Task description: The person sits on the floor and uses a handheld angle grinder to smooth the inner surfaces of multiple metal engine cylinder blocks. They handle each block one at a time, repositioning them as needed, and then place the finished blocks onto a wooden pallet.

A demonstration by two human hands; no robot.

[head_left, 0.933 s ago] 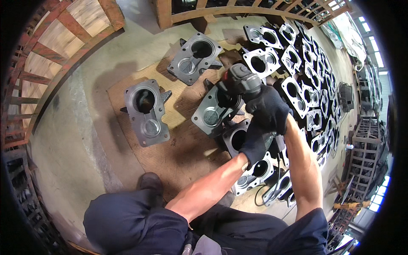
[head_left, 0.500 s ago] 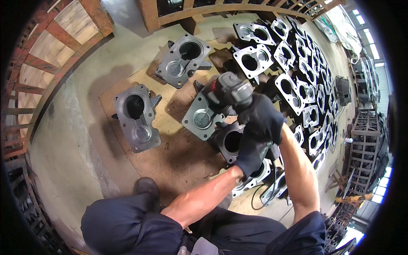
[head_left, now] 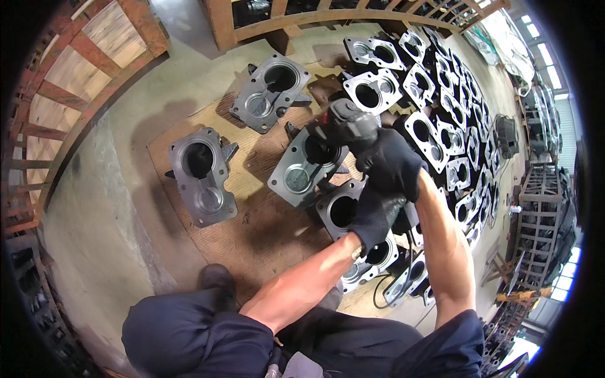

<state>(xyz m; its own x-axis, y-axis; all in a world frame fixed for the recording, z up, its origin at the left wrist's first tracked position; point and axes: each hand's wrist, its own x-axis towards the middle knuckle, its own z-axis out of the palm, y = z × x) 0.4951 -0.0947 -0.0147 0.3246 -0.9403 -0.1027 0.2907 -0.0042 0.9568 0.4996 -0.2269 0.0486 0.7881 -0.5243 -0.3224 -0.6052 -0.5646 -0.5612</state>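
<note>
Black-gloved, both your hands clench the grinder [head_left: 343, 123]: right hand [head_left: 391, 164] near its head, left hand [head_left: 376, 214] on the rear grip. It sits over a grey casting [head_left: 305, 167] on cardboard [head_left: 252, 214]. Likely heavy, rigid, kicking; grip firmly.

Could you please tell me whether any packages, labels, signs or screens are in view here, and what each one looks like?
None can be made out in this view.
Grey metal castings lie bare on a brown board, unwrapped and unlabelled.
Wooden crates stand at upper left, plain slatted wood.
The dark power tool held in both gloved hands shows no readable plate or screen.
</note>
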